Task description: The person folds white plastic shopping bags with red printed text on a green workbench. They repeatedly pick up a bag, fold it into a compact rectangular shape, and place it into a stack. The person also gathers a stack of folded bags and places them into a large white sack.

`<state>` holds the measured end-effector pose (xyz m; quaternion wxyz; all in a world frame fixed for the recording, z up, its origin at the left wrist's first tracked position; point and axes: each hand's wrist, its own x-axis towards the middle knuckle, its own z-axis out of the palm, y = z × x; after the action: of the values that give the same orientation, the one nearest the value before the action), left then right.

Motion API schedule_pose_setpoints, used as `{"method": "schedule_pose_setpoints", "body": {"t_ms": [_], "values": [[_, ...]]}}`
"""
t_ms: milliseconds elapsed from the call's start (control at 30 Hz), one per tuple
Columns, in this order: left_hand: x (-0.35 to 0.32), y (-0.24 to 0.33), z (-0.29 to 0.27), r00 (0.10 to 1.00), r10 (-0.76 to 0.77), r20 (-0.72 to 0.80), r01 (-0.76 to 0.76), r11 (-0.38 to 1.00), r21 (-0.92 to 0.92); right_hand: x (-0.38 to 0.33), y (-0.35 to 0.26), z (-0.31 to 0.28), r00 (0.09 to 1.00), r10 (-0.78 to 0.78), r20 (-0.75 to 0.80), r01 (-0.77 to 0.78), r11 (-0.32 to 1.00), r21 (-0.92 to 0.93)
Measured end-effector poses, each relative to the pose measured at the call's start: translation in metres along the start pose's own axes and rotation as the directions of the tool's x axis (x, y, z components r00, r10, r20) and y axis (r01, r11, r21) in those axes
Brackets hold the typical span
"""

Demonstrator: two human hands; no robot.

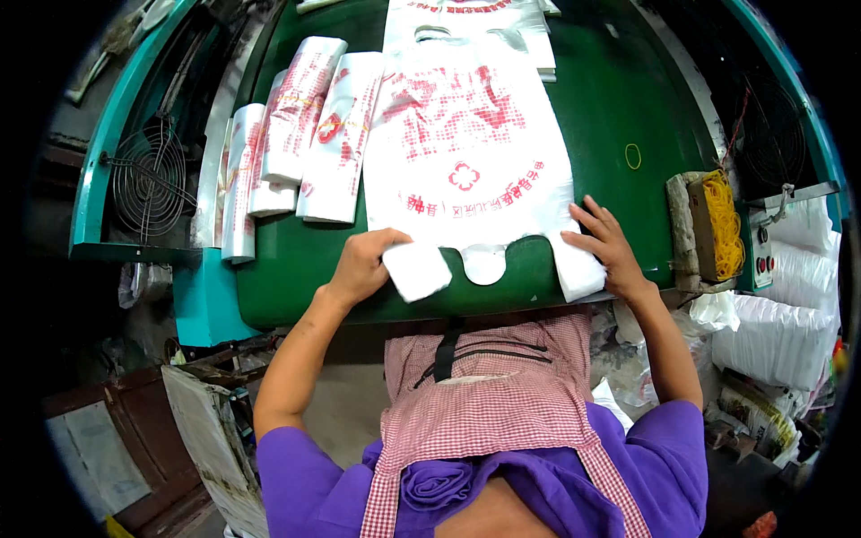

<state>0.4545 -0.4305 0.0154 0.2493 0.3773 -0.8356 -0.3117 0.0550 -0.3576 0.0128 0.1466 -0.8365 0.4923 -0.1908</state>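
Note:
A flat stack of white plastic vest bags (466,125) with red print lies in front of me, its two handle strips and middle tab pointing toward me. My left hand (363,264) is curled closed at the base of the left handle strip, its thumb along the stack's edge. On the other side, my right hand (610,251) rests against the right handle strip, fingers apart and stretched over the edge of the stack. To the left lie several rolled bundles of printed bags (341,134), some with a yellow band around them.
The green conveyor belt (628,117) carries more bags (484,22) at its far end and a loose yellow rubber band (633,156). A box of yellow rubber bands (717,224) hangs at the right edge. Wire-guarded fans (151,184) flank the belt; white bag stacks (776,341) stand right.

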Motion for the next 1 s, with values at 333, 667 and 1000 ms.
{"method": "schedule_pose_setpoints", "body": {"t_ms": [333, 667, 1000], "values": [[0.082, 0.02, 0.06, 0.995, 0.017, 0.1, -0.041, 0.967, 0.25, 0.052, -0.046, 0.008, 0.993, 0.106, 0.058, -0.12, 0.884, 0.452], [-0.02, 0.052, 0.043, 0.905, 0.221, 0.364, -0.349, 0.874, 0.337, 0.083, -0.067, 0.038, 0.991, 0.039, 0.125, -0.035, 0.999, -0.039], [0.096, 0.036, 0.013, 0.958, -0.184, 0.22, 0.158, 0.979, 0.13, 0.114, -0.024, -0.011, 0.964, 0.237, 0.122, -0.265, 0.813, 0.519]]}}
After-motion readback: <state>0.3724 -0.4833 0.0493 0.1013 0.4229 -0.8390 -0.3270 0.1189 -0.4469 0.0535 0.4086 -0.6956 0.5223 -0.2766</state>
